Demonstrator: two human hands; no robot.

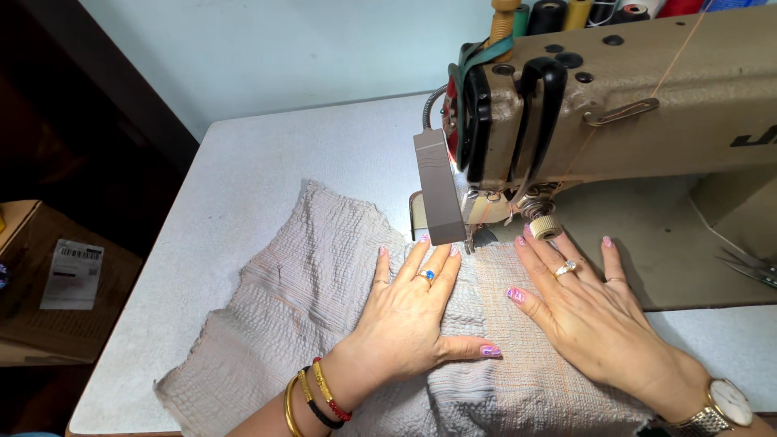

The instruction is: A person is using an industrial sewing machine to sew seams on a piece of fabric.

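**At the needle: two flat hands on a crinkled cloth**

On the near edge of the desk (243, 146), both hands lie palm-down on a pale grey, crinkle-textured fabric (307, 283). The left hand (409, 311) is spread wide, fingers fanned and pointing toward the machine, thumb stretched to the right; bangles sit on its wrist. The right hand (587, 311) lies just beside it, also flat, with a watch on its wrist. Neither hand closes around anything: each grip is open, pressing the cloth down rather than pinching it.

The fabric covers the desk from the near edge up to the needle, bunching in soft folds between the two thumbs and trailing off loosely to the left. It looks light, limp and stretchy, likely to drag and pucker under uneven pressure, so flat palms on either side of the seam line seem the surest hold; the loose left corner would suit a pinch.

Just beyond the fingertips stands the beige sewing machine (647, 105), a grey lamp (441, 186) hanging at its head. Behind it, thread spools (558, 14) line the top. Scissors (749, 267) lie at far right; a cardboard box (48, 283) sits below the desk at left.
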